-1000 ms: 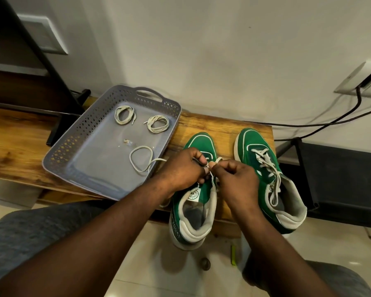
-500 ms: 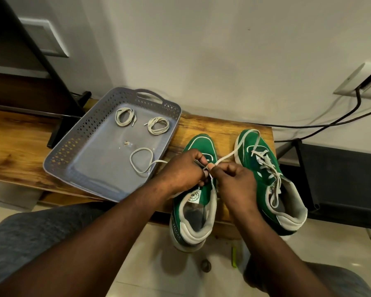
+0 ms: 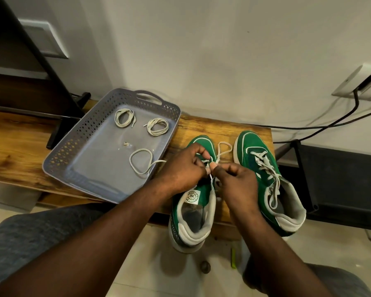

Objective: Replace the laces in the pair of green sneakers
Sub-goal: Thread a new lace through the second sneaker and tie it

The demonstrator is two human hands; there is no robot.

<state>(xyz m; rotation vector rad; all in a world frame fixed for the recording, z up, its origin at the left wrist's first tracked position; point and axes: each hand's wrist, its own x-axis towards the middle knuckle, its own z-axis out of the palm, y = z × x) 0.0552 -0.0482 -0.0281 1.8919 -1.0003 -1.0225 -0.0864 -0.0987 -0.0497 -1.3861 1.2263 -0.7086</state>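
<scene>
the wooden bench (image 3: 19, 159) is carrying all the work against the wall, within reach of the seated person. the grey tray (image 3: 58, 166) is sitting on the bench's left part, and its perforated walls are keeping spare material from sliding off.

the laced sneaker (image 3: 253, 144) and the sneaker being worked (image 3: 201, 196), both green, are standing side by side on the bench's right part. their toes are pointing at the wall and their heels are overhanging the front edge, which is presenting the eyelet rows to the hands. the laced sneaker is lying just beside the bench's right edge, leaving little room outward. the sneaker being worked is sitting between it and the tray, near both.

the left hand (image 3: 184, 170) and right hand (image 3: 236, 179) are meeting over the eyelets with fingers curled. each is pinching the lace (image 3: 224, 146), whose slack loop is rising between the two toes. threading is probably under way; the hands are hiding which eyelet.

in the tray, a loose lace (image 3: 140, 160) is trailing over the near rim toward the left hand. a coiled lace (image 3: 124, 117) and a second coiled lace (image 3: 157, 126) are waiting by the far wall of the tray. room for pulling slack is lying toward the wall.
</scene>
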